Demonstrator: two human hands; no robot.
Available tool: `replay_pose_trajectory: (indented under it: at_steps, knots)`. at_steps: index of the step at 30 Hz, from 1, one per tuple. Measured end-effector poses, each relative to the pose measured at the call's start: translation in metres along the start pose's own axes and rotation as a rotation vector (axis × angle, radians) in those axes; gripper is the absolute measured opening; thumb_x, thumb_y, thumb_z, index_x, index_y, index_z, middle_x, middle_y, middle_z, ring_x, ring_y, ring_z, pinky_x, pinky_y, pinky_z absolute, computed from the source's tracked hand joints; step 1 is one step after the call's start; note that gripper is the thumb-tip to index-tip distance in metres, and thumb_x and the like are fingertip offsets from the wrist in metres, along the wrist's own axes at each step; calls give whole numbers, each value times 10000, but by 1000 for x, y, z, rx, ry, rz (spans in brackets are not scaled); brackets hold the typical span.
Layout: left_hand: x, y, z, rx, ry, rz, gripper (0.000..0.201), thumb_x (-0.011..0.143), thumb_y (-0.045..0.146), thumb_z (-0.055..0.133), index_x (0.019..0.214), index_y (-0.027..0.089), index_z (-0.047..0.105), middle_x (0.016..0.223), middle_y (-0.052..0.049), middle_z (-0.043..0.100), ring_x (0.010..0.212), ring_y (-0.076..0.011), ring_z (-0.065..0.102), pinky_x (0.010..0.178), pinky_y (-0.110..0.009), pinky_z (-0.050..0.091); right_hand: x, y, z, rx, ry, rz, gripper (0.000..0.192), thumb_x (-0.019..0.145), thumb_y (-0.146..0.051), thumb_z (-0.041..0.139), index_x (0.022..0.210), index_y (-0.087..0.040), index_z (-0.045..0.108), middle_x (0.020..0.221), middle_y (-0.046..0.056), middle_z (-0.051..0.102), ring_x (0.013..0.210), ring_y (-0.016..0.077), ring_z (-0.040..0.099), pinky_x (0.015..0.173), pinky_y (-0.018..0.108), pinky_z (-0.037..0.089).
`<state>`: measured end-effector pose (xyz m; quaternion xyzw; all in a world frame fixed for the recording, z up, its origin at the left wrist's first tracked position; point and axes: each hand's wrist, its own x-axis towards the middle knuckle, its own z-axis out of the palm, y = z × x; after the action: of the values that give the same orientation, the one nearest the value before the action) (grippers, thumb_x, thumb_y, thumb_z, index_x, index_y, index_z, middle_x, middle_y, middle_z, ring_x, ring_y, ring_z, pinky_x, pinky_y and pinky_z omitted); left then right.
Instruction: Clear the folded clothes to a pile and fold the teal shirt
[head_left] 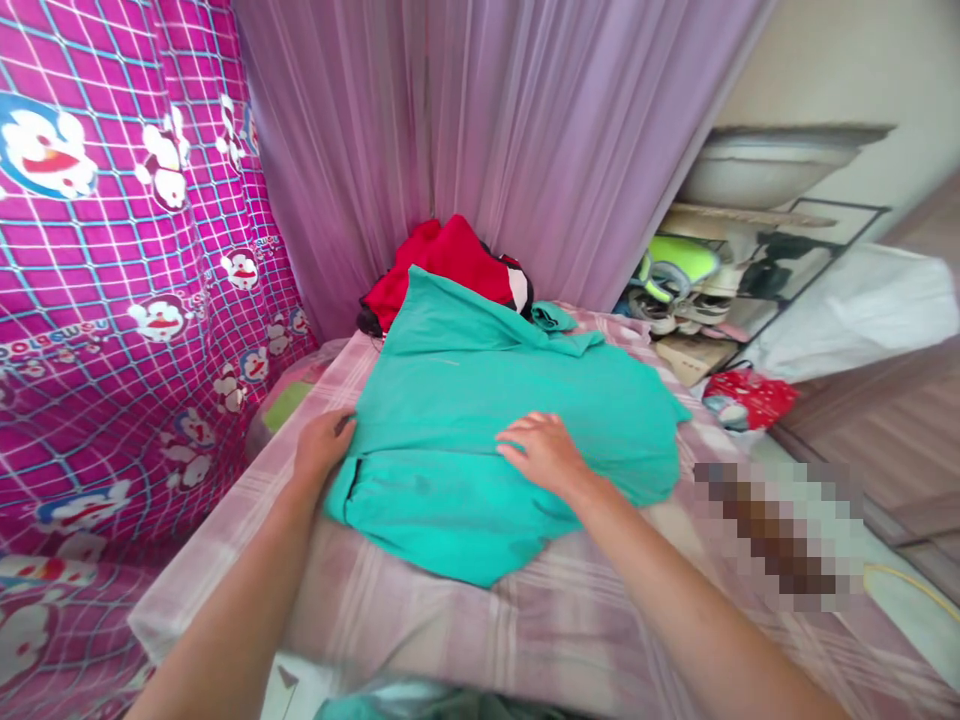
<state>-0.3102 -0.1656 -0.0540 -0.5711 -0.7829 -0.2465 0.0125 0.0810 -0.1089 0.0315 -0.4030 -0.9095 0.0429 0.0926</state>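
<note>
A teal garment (pixel 480 400) lies spread on the bed, partly folded, with a crease across its middle and a small dark slit near its lower left. At the garment's left edge is my left hand (pixel 324 442), its fingers curled and thumb meeting them at the cloth's border. My right hand (pixel 544 452) rests on top of the garment near the crease, fingers loosely stretched out and slightly apart. Part of another teal cloth (pixel 442 702) shows at the bottom edge of the view.
Red and black clothing (pixel 457 255) is heaped behind the garment, against a purple curtain (pixel 480 130). A pink patterned curtain (pixel 135 300) hangs at left. The checked bed sheet (pixel 420 625) extends toward me. On the right stands a rack (pixel 810 270) with shoes and a basin.
</note>
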Motion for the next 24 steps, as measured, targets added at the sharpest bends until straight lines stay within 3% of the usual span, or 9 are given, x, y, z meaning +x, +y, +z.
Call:
replay_pose_trajectory:
  at_steps: [3,6,9,12,14,16,20,22,24]
  knots:
    - [1,0,-1,-12,-6,-5,478,839,451,425,1126,204,718,1111,-77,747,1024,-257,679,916,-354,510,21,-48,3,1,-154,-118,333,915,-472,590,1149,-272,717,1145,61,725,1118,245,564,975,409,331]
    - [2,-1,-1,-19,-7,-7,490,836,468,419,1113,201,724,1079,-82,753,996,-259,684,891,-358,519,28,-79,8,-26,-244,-113,386,884,-489,631,1170,-241,706,1155,91,716,1151,265,559,990,416,325]
    - [2,-4,1,-31,3,-2,489,833,485,424,1107,216,727,1069,-72,756,973,-256,686,870,-356,524,29,-94,10,-74,-298,-119,240,889,-389,633,1018,-228,756,1084,89,735,1125,256,583,991,399,329]
    - [2,-5,2,-41,14,1,473,834,489,438,1100,229,730,1059,-63,759,944,-250,686,841,-351,527,34,-88,1,-79,-231,-156,210,905,-362,586,926,-253,765,1010,64,751,1056,231,613,945,369,363]
    - [2,-4,1,-51,8,-8,472,832,493,446,1096,228,733,1035,-64,762,920,-247,688,819,-347,529,41,-66,-15,-60,-133,-99,240,915,-378,548,932,-271,761,1010,47,754,1020,220,627,893,343,395]
    - [2,-1,0,-63,3,-19,473,826,491,448,1089,224,737,1020,-64,763,906,-247,688,811,-347,531,48,-28,-36,-49,-22,73,265,917,-378,524,954,-262,759,1036,43,753,989,217,640,838,319,422]
    - [2,2,-3,-59,3,-38,484,821,488,435,1076,215,743,1014,-69,760,881,-257,687,805,-367,540,38,77,-78,-57,287,618,377,939,-390,461,1114,-183,724,1073,99,738,986,256,645,809,330,458]
    - [3,1,-2,-54,9,-38,473,822,492,439,1068,226,744,994,-60,762,862,-252,687,788,-364,544,18,124,-84,-57,362,804,404,944,-305,419,1192,-141,692,1127,140,717,1030,277,637,848,355,463]
    - [3,0,-1,-56,14,-32,457,820,493,447,1059,239,742,977,-48,762,853,-244,686,779,-354,545,-7,157,-76,-33,371,906,437,930,-306,434,1255,-117,656,1167,160,700,1054,289,632,884,372,466]
